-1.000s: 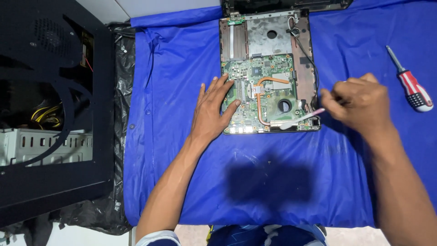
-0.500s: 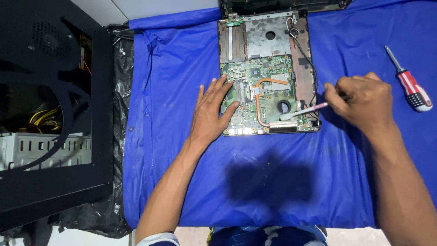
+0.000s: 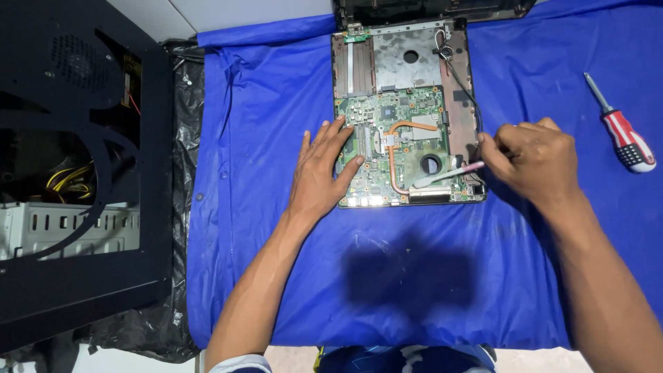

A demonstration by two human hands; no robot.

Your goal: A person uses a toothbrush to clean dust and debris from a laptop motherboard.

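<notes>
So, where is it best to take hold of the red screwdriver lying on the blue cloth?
Take the screwdriver by its thick red and white handle, from above. It lies flat and free on the blue cloth, thin shaft pointing up-left, with open cloth on both sides for fingers, near the right hand.

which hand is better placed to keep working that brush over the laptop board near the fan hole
Right. The right hand already grips the brush, whose tip lies by the fan hole. The left hand lies flat on the motherboard's left edge, bracing it.
</notes>
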